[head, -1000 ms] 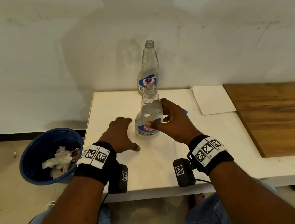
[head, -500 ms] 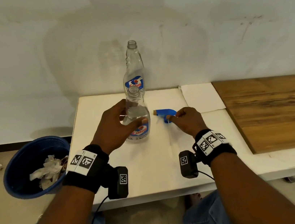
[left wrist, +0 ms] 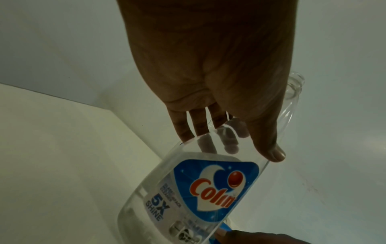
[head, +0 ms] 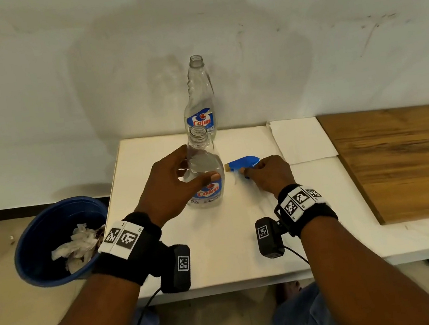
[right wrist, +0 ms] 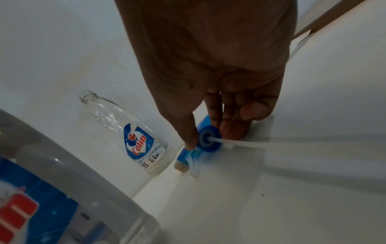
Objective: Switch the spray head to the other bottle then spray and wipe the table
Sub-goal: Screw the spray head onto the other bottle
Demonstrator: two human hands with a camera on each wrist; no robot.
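Two clear Colin bottles stand uncapped on the white table [head: 221, 257]. My left hand [head: 180, 183] grips the near bottle [head: 205, 174] around its shoulder, thumb on the front and fingers behind it; in the left wrist view the near bottle [left wrist: 200, 189] shows liquid inside. The far bottle [head: 199, 103] stands by the wall, untouched; the right wrist view shows this far bottle [right wrist: 133, 135] too. The blue spray head [head: 244, 163] lies on the table right of the near bottle. My right hand [head: 267, 171] pinches the spray head [right wrist: 205, 140] at its collar, dip tube trailing.
A blue bin [head: 58, 239] with crumpled tissue stands on the floor left of the table. A folded white paper towel [head: 301, 139] lies behind my right hand. A wooden board [head: 405, 157] covers the table's right part. The wall runs close behind the bottles.
One second ago my right hand held the near bottle and my left lay on the table. Since then my left hand took the bottle and my right moved to the spray head.
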